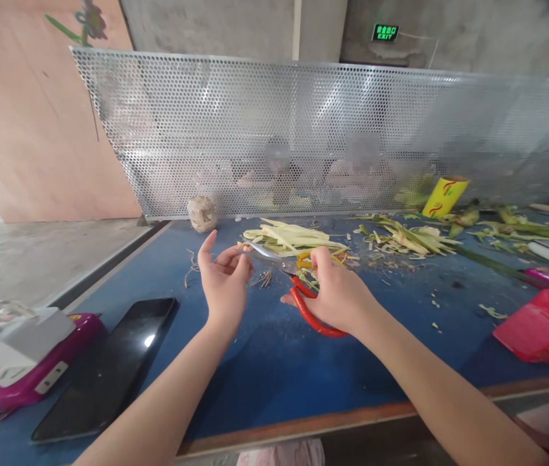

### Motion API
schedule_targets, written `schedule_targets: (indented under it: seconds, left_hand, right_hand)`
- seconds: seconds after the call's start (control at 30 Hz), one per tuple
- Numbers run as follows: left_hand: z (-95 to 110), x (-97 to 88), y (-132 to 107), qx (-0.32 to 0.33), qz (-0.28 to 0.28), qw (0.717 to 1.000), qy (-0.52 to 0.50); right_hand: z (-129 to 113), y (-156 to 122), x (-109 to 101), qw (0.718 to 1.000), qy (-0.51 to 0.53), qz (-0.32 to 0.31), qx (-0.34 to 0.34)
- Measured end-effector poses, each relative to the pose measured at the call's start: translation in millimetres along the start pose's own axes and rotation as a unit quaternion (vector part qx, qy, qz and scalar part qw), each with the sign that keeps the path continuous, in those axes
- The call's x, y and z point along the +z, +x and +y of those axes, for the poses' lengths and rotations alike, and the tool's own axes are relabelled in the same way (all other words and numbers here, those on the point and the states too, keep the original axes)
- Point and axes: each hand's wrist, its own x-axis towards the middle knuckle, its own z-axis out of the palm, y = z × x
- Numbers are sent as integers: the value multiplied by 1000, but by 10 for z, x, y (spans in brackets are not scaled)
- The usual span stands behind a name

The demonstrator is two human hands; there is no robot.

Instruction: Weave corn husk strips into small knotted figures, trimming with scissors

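Observation:
My right hand [340, 291] is wrapped round red-handled scissors [311, 317], whose dark blade points up and left. A yellow-handled tool [304, 260] with a slim silver blade shows by the same fingers; I cannot tell how it is held. My left hand [226, 281] pinches thumb against fingers near that blade's tip, with one finger raised. Whatever lies in this pinch is too small to make out. Just beyond both hands is a pile of pale green leaf strips [287, 236]. Thin brown root-like bits [262, 279] lie below it.
A blue table [265, 369] carries a black phone [109, 366] and a magenta power strip [56, 362] with a white plug at left. A twine-like roll [202, 213], a yellow tube [445, 196], more cut leaves [410, 238] and a red box [541, 327] stand around. A perforated metal screen [235, 129] closes the back.

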Motion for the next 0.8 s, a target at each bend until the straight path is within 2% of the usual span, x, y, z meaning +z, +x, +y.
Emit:
schedule_targets:
  seconds: [0.2,0.37,0.8]
  left_hand:
    - [25,26,-59,13,-57,998,14]
    - [75,39,-58,5,-39,998,40]
    - [60,45,-72,17,-44,998,49]
  right_hand:
    - [-26,-7,4,1000,10,-21,15]
    - [-28,9,-7,999,20,-29,32]
    - [-17,14,-30,999,1,-45,25]
